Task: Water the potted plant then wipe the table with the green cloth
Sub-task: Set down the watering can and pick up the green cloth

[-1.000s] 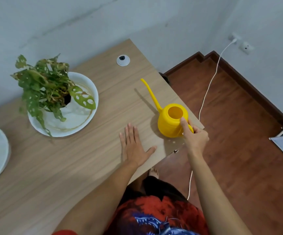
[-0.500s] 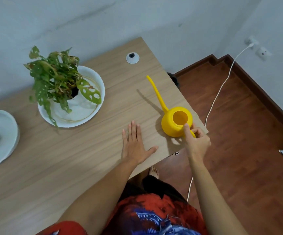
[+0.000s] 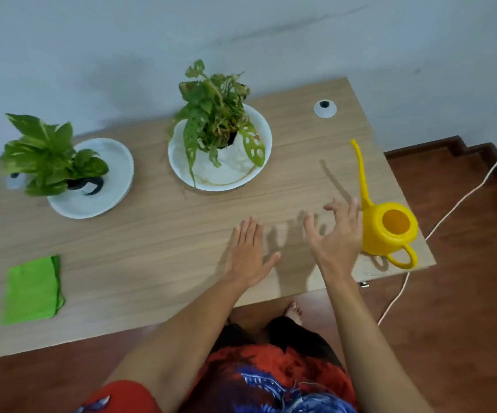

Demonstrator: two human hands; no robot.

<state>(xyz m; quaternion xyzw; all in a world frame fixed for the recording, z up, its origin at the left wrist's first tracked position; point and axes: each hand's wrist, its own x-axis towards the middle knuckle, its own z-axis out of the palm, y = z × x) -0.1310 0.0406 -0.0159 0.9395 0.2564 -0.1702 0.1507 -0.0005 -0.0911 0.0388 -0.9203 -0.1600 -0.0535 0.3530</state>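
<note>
- Nearest us, our left hand (image 3: 248,254) lies flat on the wooden table (image 3: 152,234), palm down, fingers straight and close together, gripping nothing.
- Our right hand (image 3: 335,236) is raised just above the tabletop with fingers spread wide and slightly curled; it grips nothing, and whether it touches the can we cannot tell.
- Just beside that hand's right stands the yellow watering can (image 3: 389,231), upright near the table's right corner, handle toward us, long spout pointing away.
- The green cloth (image 3: 32,290) lies folded near the table's front left edge, well apart from both hands.
- Farther back, the potted plant (image 3: 214,114) with holed leaves stands in a white dish (image 3: 262,162), mid-table.
- A second leafy plant (image 3: 50,156) sits in another white dish (image 3: 116,180) at the far left.
- Half a second ago the right hand was closed on the can's handle; now it has let go and moved left of the can, and the view has swung left, bringing in the cloth.
</note>
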